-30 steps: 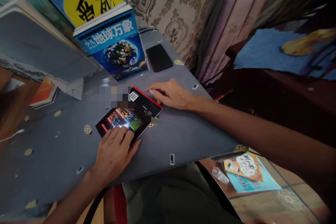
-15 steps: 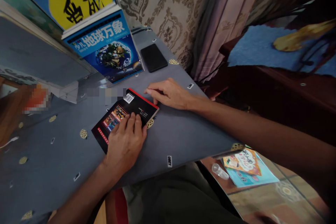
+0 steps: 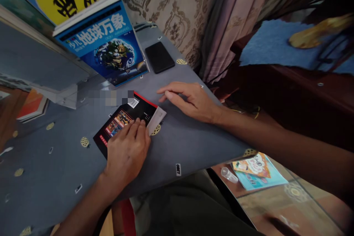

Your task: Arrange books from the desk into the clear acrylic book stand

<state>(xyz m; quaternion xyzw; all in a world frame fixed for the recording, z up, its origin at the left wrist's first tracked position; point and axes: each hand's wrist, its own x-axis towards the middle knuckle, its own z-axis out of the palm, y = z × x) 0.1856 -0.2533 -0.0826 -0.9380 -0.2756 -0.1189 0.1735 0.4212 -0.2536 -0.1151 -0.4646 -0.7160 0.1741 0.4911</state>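
A black paperback book (image 3: 118,116) with a red spine edge lies back cover up on the grey patterned tablecloth. My left hand (image 3: 128,147) rests flat on its lower part, fingers stretched out over the pictures and not gripping. Along the book's right edge, a strip of white page (image 3: 156,121) sticks out from under the cover. To the right of the book hovers my right hand (image 3: 190,99), apart from it, with extended fingers and nothing held. A barcode shows near the book's top corner.
An upright blue book (image 3: 114,49) with an earth picture leans against other books at the back left. Beside it lies a black phone (image 3: 159,57). An orange-covered book (image 3: 31,105) is at the left. On the floor are picture books (image 3: 256,175) and a clear plastic cup (image 3: 229,175).
My right hand has moved right, away from the book's corner. White page now shows at the book's right edge. My left hand stays on the cover, and the view has shifted slightly.
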